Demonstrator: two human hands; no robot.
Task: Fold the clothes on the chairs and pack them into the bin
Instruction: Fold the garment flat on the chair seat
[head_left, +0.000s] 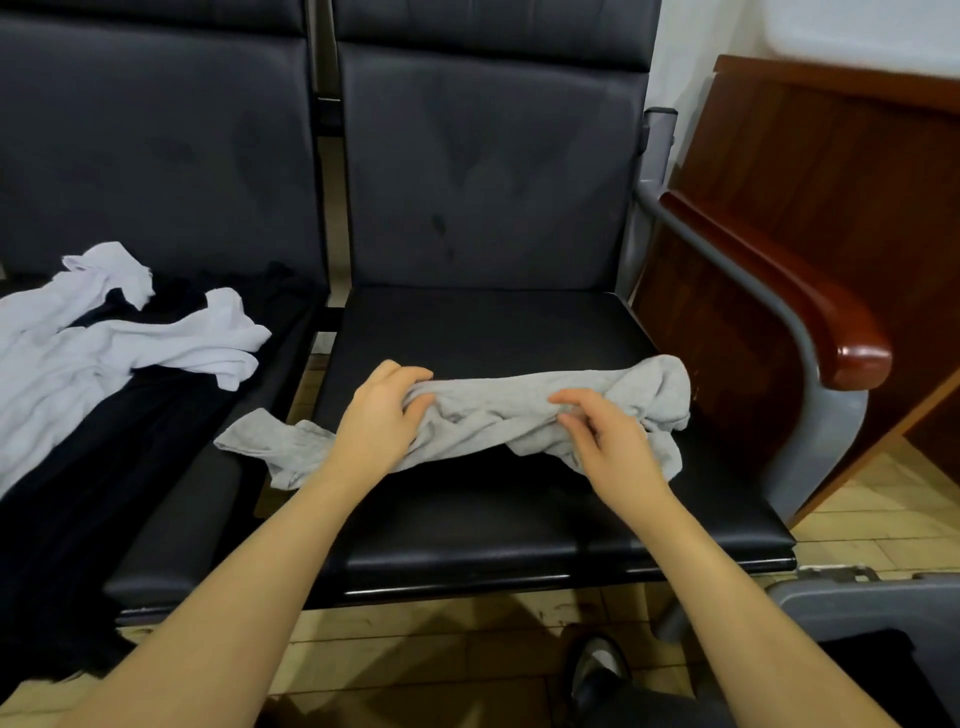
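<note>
A crumpled grey garment (498, 405) lies bunched across the seat of the right black chair (467, 519), one end hanging over the seat's left edge. My left hand (379, 415) grips the garment's left part, fingers curled into the cloth. My right hand (597, 431) pinches a fold of it right of the middle. On the left chair (182, 182) lie a white garment (104, 338) and a black garment (104, 467), unfolded. The grey bin's (872, 597) rim shows at the lower right.
A grey metal armrest with a brown wooden pad (810, 301) borders the right chair. Behind it stands a dark wooden panel (805, 182). A shoe (597, 675) rests on the tiled floor (415, 649) below the seat.
</note>
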